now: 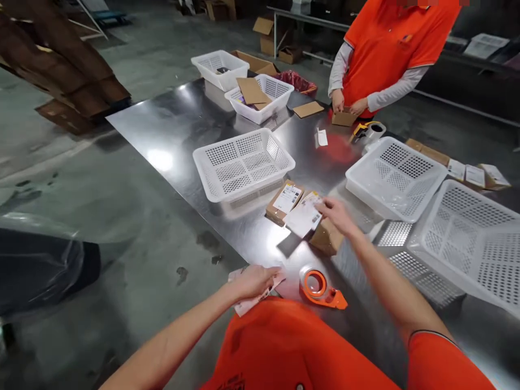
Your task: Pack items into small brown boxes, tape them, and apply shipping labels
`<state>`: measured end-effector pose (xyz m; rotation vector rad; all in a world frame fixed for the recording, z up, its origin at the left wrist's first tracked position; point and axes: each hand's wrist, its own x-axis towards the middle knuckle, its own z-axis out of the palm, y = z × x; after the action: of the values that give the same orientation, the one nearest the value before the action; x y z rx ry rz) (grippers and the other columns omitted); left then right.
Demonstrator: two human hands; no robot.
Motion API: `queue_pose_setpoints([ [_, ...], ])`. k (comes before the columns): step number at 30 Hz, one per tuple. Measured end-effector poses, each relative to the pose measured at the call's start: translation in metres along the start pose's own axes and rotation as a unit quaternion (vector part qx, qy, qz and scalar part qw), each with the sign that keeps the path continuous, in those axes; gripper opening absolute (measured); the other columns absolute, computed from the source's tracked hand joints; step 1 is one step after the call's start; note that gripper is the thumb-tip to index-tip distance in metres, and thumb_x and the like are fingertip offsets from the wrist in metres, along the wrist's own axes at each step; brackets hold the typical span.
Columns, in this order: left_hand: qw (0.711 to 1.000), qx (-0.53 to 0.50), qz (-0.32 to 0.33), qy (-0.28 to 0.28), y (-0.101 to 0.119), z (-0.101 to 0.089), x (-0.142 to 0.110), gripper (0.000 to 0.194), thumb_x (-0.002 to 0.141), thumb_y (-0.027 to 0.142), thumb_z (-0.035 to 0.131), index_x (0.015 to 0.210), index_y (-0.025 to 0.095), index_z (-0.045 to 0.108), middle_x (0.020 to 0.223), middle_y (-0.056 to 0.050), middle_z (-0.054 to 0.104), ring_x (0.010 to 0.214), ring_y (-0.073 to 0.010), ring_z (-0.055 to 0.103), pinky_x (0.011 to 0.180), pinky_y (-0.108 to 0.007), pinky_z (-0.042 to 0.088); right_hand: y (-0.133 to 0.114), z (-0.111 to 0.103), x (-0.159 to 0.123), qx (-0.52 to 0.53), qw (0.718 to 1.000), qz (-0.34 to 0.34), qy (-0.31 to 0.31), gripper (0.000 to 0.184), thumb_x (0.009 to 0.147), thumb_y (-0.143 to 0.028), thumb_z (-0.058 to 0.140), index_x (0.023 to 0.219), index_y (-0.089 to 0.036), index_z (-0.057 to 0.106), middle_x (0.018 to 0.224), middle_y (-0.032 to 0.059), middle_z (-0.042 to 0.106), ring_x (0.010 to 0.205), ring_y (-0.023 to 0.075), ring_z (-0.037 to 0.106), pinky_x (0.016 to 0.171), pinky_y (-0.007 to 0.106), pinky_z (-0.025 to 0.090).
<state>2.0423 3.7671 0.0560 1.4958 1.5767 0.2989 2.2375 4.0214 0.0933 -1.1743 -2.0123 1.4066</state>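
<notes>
My left hand (254, 283) rests near the table's edge, gripping a crumpled white and pink paper slip (246, 306). My right hand (337, 215) reaches forward, its fingertips pinching the edge of a white printed label sheet (303, 215). Beneath and beside that sheet lies a brown cardboard mailer (327, 236), partly hidden by it. A second cardboard parcel with a barcode label (285, 201) sits just to the left. Between my hands, an orange tape dispenser (320, 290) stands on the steel tabletop.
White perforated plastic baskets (242, 165) stand on the steel table (170, 122) and along its right side. Across the table, a co-worker in an orange shirt (385, 54) handles a small cardboard box (344, 117). A yellow tape dispenser (368, 132) lies nearby.
</notes>
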Motion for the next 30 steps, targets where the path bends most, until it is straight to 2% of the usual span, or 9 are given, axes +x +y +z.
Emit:
queue_pose_setpoints([
  [2, 0.999, 0.042, 0.010, -0.027, -0.009, -0.002, 0.003, 0.038, 0.087, 0.030, 0.050, 0.116, 0.022, 0.071, 0.079, -0.009, 0.074, 0.077, -0.0275, 0.069, 0.070, -0.029, 0.044, 0.022, -0.031, 0.025, -0.014, 0.996, 0.015, 0.082, 0.041, 0.069, -0.059, 0.065, 0.079, -0.020, 0.056, 0.075, 0.0001, 0.059, 0.070, 0.0162, 0.052, 0.064, 0.029, 0.041],
  [5, 0.997, 0.053, 0.042, -0.035, -0.011, -0.003, 0.011, 0.036, 0.093, 0.033, 0.043, 0.111, 0.024, 0.073, 0.085, -0.007, 0.075, 0.078, -0.0256, 0.069, 0.067, -0.027, 0.041, 0.050, -0.046, 0.051, -0.065, 0.994, 0.029, 0.079, 0.038, 0.067, -0.055, 0.068, 0.077, -0.020, 0.055, 0.075, -0.0002, 0.061, 0.071, 0.0167, 0.052, 0.068, 0.030, 0.042],
  [9, 0.995, 0.076, 0.044, -0.052, -0.006, -0.005, 0.027, 0.034, 0.095, 0.034, 0.043, 0.108, 0.026, 0.073, 0.082, -0.006, 0.074, 0.074, -0.0240, 0.068, 0.067, -0.027, 0.041, 0.070, -0.015, 0.062, -0.160, 0.986, 0.032, 0.017, 0.031, 0.076, -0.046, 0.067, 0.089, -0.019, 0.060, 0.081, 0.0009, 0.065, 0.075, 0.0188, 0.056, 0.072, 0.031, 0.044],
  [12, 0.994, 0.072, 0.027, -0.072, -0.006, -0.006, 0.037, 0.031, 0.093, 0.034, 0.045, 0.100, 0.026, 0.074, 0.078, -0.006, 0.073, 0.071, -0.0225, 0.066, 0.067, -0.026, 0.041, 0.075, 0.003, 0.059, -0.316, 0.949, 0.007, -0.012, 0.038, 0.082, -0.041, 0.068, 0.112, -0.018, 0.062, 0.107, 0.0104, 0.069, 0.095, 0.0265, 0.060, 0.084, 0.039, 0.046],
  [15, 0.998, 0.022, 0.024, -0.058, -0.008, -0.010, 0.041, 0.025, 0.090, 0.033, 0.050, 0.089, 0.025, 0.074, 0.070, -0.005, 0.070, 0.066, -0.0214, 0.063, 0.065, -0.026, 0.041, 0.072, 0.006, 0.052, -0.445, 0.895, 0.006, 0.033, 0.059, 0.084, -0.046, 0.069, 0.134, -0.017, 0.053, 0.131, 0.0212, 0.059, 0.118, 0.0385, 0.052, 0.096, 0.055, 0.041],
  [17, 0.998, -0.032, 0.030, -0.041, -0.007, -0.016, 0.042, 0.026, 0.090, 0.035, 0.051, 0.085, 0.024, 0.074, 0.069, -0.004, 0.069, 0.064, -0.0198, 0.060, 0.064, -0.026, 0.041, 0.067, 0.010, 0.048, -0.468, 0.880, 0.012, 0.075, 0.072, 0.086, -0.044, 0.067, 0.146, -0.015, 0.041, 0.145, 0.0256, 0.047, 0.131, 0.0441, 0.042, 0.101, 0.062, 0.036],
  [21, 0.984, -0.180, -0.011, -0.005, -0.006, -0.026, 0.044, 0.037, 0.092, 0.044, 0.045, 0.085, 0.019, 0.071, 0.077, -0.002, 0.070, 0.072, -0.0200, 0.060, 0.068, -0.026, 0.044, 0.064, 0.048, 0.048, -0.421, 0.904, -0.031, 0.075, 0.063, 0.096, -0.035, 0.047, 0.149, -0.003, 0.034, 0.155, 0.0272, 0.034, 0.147, 0.0382, 0.023, 0.115, 0.058, 0.025],
  [26, 0.954, -0.264, -0.062, 0.124, -0.004, -0.036, 0.046, 0.042, 0.088, 0.052, 0.047, 0.103, 0.016, 0.063, 0.099, -0.009, 0.072, 0.095, -0.0267, 0.063, 0.084, -0.033, 0.048, 0.070, 0.091, 0.056, -0.356, 0.930, 0.034, 0.089, 0.070, 0.097, -0.044, 0.043, 0.151, -0.002, 0.030, 0.160, 0.0289, 0.021, 0.151, 0.0408, 0.009, 0.117, 0.067, 0.008],
  [30, 0.930, -0.324, -0.068, 0.159, -0.001, -0.046, 0.037, 0.048, 0.087, 0.058, 0.050, 0.105, 0.015, 0.061, 0.100, -0.010, 0.071, 0.093, -0.0255, 0.063, 0.082, -0.033, 0.049, 0.032, 0.089, 0.040, -0.223, 0.974, -0.026, 0.037, 0.068, 0.095, -0.048, 0.047, 0.152, -0.014, 0.032, 0.158, 0.0212, 0.031, 0.150, 0.0329, 0.021, 0.119, 0.058, 0.020],
])
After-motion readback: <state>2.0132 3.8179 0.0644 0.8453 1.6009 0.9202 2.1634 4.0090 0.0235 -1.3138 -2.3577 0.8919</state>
